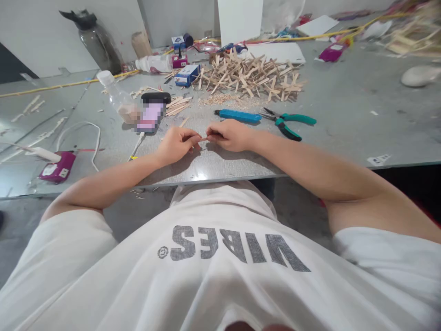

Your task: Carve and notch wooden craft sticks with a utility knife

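Observation:
My left hand (177,143) and my right hand (229,134) meet on the grey table (344,119), fingers pinched. Between their fingertips is a small thin wooden stick (204,139), gripped from both ends. Just beyond my right hand lie a blue utility knife (237,116) and green-handled pliers (287,123). Another loose stick (184,122) lies beyond my left hand. A large pile of wooden stick pieces (251,76) sits farther back.
A phone (151,115) with a white cable (93,138), a small clear bottle (119,96), a purple device (58,168), a blue box (187,75), a dark water bottle (96,41) and a white board (240,20) stand around. The table's front edge runs just before my hands.

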Demonstrator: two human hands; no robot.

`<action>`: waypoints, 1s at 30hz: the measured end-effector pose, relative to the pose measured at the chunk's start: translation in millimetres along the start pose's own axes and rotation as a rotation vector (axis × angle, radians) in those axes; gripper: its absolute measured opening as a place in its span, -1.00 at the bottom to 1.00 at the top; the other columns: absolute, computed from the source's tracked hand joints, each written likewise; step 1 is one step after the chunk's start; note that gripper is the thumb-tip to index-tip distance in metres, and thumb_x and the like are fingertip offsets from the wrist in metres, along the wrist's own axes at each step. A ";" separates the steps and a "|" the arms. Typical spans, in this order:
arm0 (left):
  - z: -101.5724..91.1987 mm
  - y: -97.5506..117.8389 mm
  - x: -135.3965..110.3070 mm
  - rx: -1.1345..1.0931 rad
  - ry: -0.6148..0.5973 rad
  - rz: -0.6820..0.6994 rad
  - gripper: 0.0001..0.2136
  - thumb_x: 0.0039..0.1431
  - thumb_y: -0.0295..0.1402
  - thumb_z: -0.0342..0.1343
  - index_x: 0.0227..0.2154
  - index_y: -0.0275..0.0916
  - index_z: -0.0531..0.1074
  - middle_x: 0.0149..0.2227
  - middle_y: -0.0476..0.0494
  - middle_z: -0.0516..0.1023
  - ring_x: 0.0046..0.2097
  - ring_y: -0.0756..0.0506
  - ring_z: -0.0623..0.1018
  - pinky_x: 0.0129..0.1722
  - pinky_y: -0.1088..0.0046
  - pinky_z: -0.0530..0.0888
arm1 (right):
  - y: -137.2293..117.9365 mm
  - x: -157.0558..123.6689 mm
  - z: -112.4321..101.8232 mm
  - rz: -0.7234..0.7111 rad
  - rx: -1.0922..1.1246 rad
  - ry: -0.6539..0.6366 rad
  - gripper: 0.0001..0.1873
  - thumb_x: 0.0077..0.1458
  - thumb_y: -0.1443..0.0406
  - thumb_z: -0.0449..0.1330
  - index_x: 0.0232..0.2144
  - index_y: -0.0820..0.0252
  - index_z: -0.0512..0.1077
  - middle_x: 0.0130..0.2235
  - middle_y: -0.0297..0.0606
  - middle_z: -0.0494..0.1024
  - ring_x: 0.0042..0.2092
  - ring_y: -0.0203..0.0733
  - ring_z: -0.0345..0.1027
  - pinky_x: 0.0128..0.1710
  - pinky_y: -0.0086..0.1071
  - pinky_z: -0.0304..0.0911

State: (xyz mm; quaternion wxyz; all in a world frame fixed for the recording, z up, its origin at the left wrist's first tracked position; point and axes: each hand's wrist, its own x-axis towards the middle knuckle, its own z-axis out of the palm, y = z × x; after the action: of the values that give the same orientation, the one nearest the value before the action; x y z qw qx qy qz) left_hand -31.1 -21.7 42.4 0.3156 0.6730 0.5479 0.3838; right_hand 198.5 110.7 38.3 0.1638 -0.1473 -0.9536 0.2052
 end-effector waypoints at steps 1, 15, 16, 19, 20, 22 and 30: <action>0.1 -1.1 2.1 -0.082 0.018 -0.026 -0.84 0.44 -0.31 0.31 -0.21 -0.26 0.76 -0.31 -0.15 0.82 -0.44 -0.02 0.63 -0.34 0.46 0.52 | 4.8 -0.4 0.5 -0.021 0.013 0.036 -0.88 0.42 0.19 0.24 -0.19 0.07 0.42 -0.39 -0.31 0.45 -0.36 -0.10 0.25 -0.24 -0.24 0.11; 7.2 -1.7 5.3 -0.170 0.064 -0.086 -0.93 0.35 -0.39 0.36 -0.23 -0.28 0.69 -0.33 -0.14 0.80 -0.43 0.00 0.64 -0.33 0.48 0.56 | 32.3 -17.8 -62.6 0.174 0.165 0.108 -0.71 0.45 0.11 0.47 -0.26 0.16 0.64 -0.38 -0.29 0.57 -0.34 -0.22 0.30 -0.28 -0.25 0.21; 6.8 -2.4 4.2 -0.076 0.055 -0.053 -0.91 0.35 -0.37 0.34 -0.24 -0.28 0.69 -0.36 -0.12 0.77 -0.45 0.00 0.60 -0.35 0.47 0.52 | 38.7 -20.9 -69.5 0.210 0.136 0.114 -0.70 0.44 0.11 0.48 -0.28 0.17 0.65 -0.39 -0.28 0.57 -0.36 -0.22 0.29 -0.29 -0.25 0.21; 4.3 -3.8 -2.3 0.259 0.019 0.086 -0.85 0.38 -0.28 0.32 -0.23 -0.25 0.72 -0.40 -0.09 0.72 -0.41 -0.04 0.59 -0.33 0.42 0.47 | 53.8 -27.3 -77.9 0.254 -0.004 0.038 -0.60 0.24 0.01 0.65 -0.39 0.09 0.63 -0.45 -0.25 0.54 -0.35 -0.11 0.39 -0.29 -0.21 0.27; 3.3 -4.5 -4.9 0.353 0.006 0.146 -0.84 0.39 -0.28 0.30 -0.22 -0.24 0.72 -0.37 -0.10 0.73 -0.37 -0.06 0.62 -0.28 0.40 0.49 | 55.3 -27.9 -77.7 0.264 -0.045 0.022 -0.56 0.19 -0.02 0.67 -0.41 0.07 0.61 -0.46 -0.25 0.53 -0.33 -0.06 0.42 -0.27 -0.19 0.31; 1.0 -6.9 -9.4 0.500 -0.031 0.270 -0.80 0.44 -0.29 0.24 -0.17 -0.24 0.74 -0.29 -0.16 0.77 -0.28 -0.11 0.68 -0.20 0.36 0.53 | 51.6 -27.2 -76.6 0.314 -0.127 0.023 -0.57 0.24 -0.02 0.65 -0.39 0.06 0.60 -0.43 -0.22 0.56 -0.28 0.00 0.48 -0.22 -0.15 0.37; -11.3 -5.8 -11.6 0.930 -0.186 0.476 -0.68 0.60 -0.32 0.05 -0.08 -0.21 0.75 0.03 -0.29 0.79 -0.08 -0.26 0.75 -0.14 0.21 0.57 | 26.0 -14.8 -80.8 0.578 -0.357 -0.105 -0.58 0.50 0.14 0.47 0.21 0.28 0.59 0.17 0.12 0.71 0.03 0.12 0.53 0.04 -0.07 0.36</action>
State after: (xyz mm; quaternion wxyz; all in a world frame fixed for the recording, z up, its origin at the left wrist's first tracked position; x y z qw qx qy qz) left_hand -44.9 -31.9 41.2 -0.0647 0.8789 0.4619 0.1002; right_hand 247.5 156.0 92.8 0.0212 -0.4268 -0.9005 0.0805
